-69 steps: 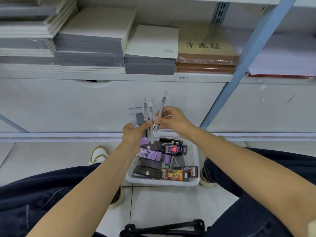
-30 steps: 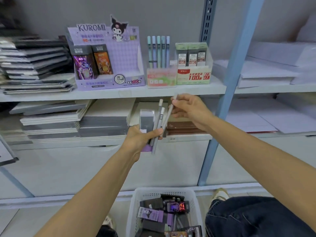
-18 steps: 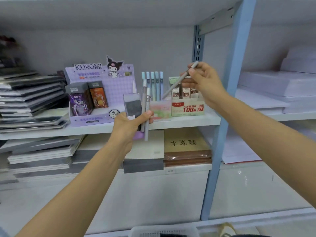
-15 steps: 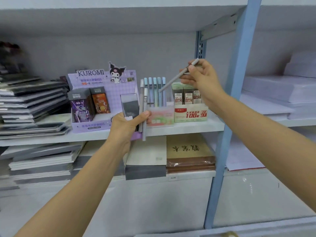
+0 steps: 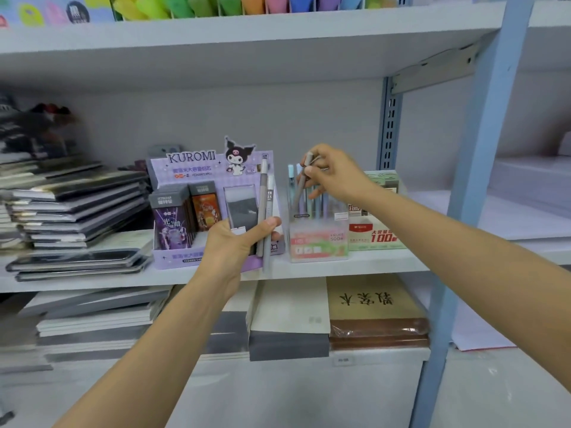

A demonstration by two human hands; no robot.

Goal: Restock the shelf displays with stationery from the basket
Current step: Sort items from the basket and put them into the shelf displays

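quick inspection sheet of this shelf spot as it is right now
surface: white shelf, displays on it
job's things: grey pen tip-down at the pen holder; two pens and a grey pack in hand; basket not in view
clutter: notebook stacks at left
hands: right hand pinches the grey pen; left hand grips the two pens and pack
cables: nothing seen
surroundings: Kuromi display, lead box, blue post

L hand (image 5: 234,242) & R hand (image 5: 336,179) both bare, forearms bare right to frame edge
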